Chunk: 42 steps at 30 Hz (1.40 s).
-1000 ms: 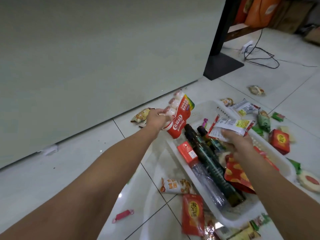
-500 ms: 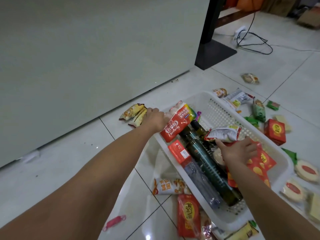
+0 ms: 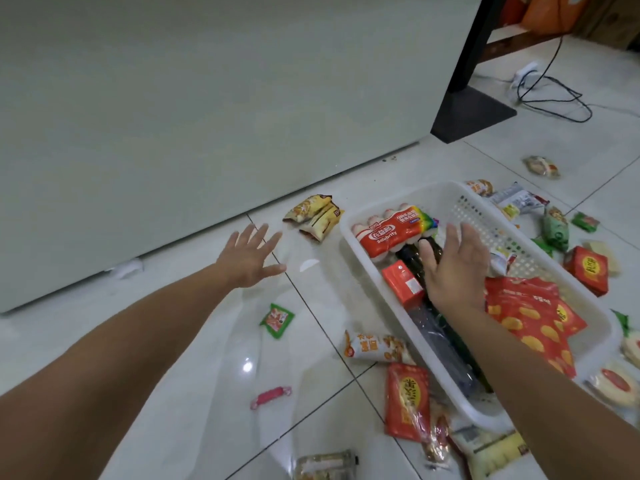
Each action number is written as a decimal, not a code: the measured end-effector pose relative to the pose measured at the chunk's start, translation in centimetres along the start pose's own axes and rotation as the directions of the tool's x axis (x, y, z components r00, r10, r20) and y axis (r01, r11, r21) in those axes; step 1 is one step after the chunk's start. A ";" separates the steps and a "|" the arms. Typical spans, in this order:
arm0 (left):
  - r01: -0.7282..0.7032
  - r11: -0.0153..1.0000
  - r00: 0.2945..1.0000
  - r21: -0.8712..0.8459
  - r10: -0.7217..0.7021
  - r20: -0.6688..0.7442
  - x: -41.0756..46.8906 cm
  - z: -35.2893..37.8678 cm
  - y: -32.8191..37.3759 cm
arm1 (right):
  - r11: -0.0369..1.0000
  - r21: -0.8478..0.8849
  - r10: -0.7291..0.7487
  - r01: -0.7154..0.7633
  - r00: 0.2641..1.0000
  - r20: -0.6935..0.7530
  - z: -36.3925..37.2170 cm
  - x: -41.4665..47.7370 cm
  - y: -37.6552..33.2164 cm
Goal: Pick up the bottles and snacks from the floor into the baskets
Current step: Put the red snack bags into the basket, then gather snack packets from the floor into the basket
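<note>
White tiled floor [image 3: 173, 341], littered around a white basket [image 3: 446, 194] beside a pale wall. Partly filled: bottle multipack [image 3: 391, 232] at far end, red snack bags [image 3: 530, 313] along right edge. Left hand [image 3: 247, 258] spread, empty, near yellow snack packs [image 3: 313, 216]. Right hand [image 3: 453, 268] wide, empty, over basket. Plenty left outside.

Bare forearms, apparently no sleeves.
</note>
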<state>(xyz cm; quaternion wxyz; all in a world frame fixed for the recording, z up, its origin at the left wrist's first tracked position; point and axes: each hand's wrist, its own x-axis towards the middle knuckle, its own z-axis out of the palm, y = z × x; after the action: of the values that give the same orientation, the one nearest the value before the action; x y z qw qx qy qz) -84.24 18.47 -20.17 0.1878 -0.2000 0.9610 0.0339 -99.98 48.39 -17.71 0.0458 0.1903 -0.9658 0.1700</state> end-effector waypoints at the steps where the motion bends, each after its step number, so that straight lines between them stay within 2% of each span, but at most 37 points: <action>1: -0.010 1.000 1.000 0.002 0.010 0.021 -1.3 0.9 -0.5 | 0.998 -0.009 -0.069 0.069 0.997 -0.022 0.0 -0.7 -1.3; 5: -0.107 0.992 0.984 0.066 0.095 0.152 -5.7 4.6 -1.1 | 0.943 -0.126 -0.310 0.309 0.951 0.013 1.8 -5.4 -5.0; 9: -0.234 0.967 0.947 0.100 0.204 0.247 -8.5 7.2 0.5 | 0.839 -0.174 -0.474 0.515 0.850 0.229 5.9 -11.6 -5.7; 12: -0.265 0.956 0.937 0.124 0.225 0.266 -9.6 8.5 2.1 | 0.797 -0.210 -0.470 0.566 0.800 0.373 8.7 -15.2 -4.6; 16: -0.305 0.942 0.918 0.137 0.253 0.304 -10.5 9.8 3.4 | 0.783 -0.202 -0.458 0.589 0.764 0.454 9.6 -17.1 -2.5; 17: -0.315 0.938 0.913 0.143 0.259 0.317 -10.6 10.0 3.4 | 0.762 -0.173 -0.491 0.624 0.731 0.473 9.4 -17.6 -2.2; 19: -0.312 0.937 0.911 0.157 0.249 0.328 -10.5 10.4 3.2 | 0.679 -0.072 -0.612 0.731 0.618 0.493 9.0 -18.9 -1.6; 23: -0.304 0.929 0.915 0.212 0.222 0.337 -10.9 10.9 3.0 | 0.431 0.006 -0.795 0.903 0.376 0.476 9.9 -21.5 0.2; 24: -0.316 0.922 0.913 0.223 0.231 0.337 -11.1 11.0 3.2 | 0.381 0.009 -0.817 0.924 0.332 0.471 10.6 -22.0 0.7; 26: -0.340 0.915 0.910 0.217 0.263 0.319 -11.4 11.3 3.7 | 0.326 -0.003 -0.840 0.945 0.291 0.458 11.7 -22.4 1.5; 29: -0.386 0.890 0.911 0.245 0.325 0.254 -11.6 11.8 4.0 | 0.327 -0.061 -0.852 0.943 0.322 0.414 12.7 -22.3 1.5; 33: -0.387 0.878 0.915 0.280 0.329 0.233 -11.6 12.8 3.7 | 0.431 -0.109 -0.826 0.896 0.440 0.351 13.4 -21.9 0.2; 38: -0.338 0.887 0.915 0.316 0.230 0.333 -11.9 13.0 4.2 | 0.585 -0.088 -0.751 0.806 0.579 0.316 14.0 -21.6 -1.0; 42: -0.302 0.922 0.919 0.242 0.214 0.331 -11.0 11.4 4.1 | 0.633 -0.050 -0.739 0.773 0.622 0.257 13.1 -20.8 -1.5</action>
<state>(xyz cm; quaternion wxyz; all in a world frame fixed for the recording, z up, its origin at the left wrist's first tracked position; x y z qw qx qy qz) -72.59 27.91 -26.63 0.3515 -0.0331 0.9342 -0.0521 -80.49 49.88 -32.72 0.0247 0.5921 -0.8046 0.0378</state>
